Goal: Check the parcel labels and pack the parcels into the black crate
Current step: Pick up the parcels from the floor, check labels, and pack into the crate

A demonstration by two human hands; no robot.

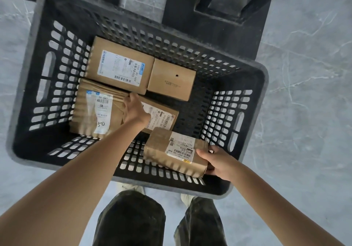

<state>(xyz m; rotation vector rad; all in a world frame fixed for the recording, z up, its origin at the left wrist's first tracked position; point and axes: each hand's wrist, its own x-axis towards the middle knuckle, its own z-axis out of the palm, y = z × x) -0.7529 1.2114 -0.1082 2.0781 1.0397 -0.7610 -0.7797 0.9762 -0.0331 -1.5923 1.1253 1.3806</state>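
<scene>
**While one parcel is held at the crate's near right corner, four lie on its floor**

Where the view begins, dark trousers (131, 219) and pale shoes (187, 198) stand on a grey marbled floor (304, 74), just behind the near rim of the black crate (171, 185). Inside that rim, at the near right, the right hand (217, 162) has its grip clenched on the end of a wrinkled brown parcel (162, 150), thumb on top and fingers round the end; the white label faces up.

Farther in, the left hand (133, 110) lies palm down on the parcels on the crate floor, with its fingertips at the far edge of a paper-wrapped parcel (91, 108) on the left. I cannot tell whether its grip is released or hooked on that edge. Its wrist covers part of a labelled flat parcel (163, 118) just to the right.

Beyond these, a large labelled box (118, 65) and a small plain box (171, 80) sit side by side, touching, against the far wall. Past the crate stands a dark frame (219, 7).
</scene>
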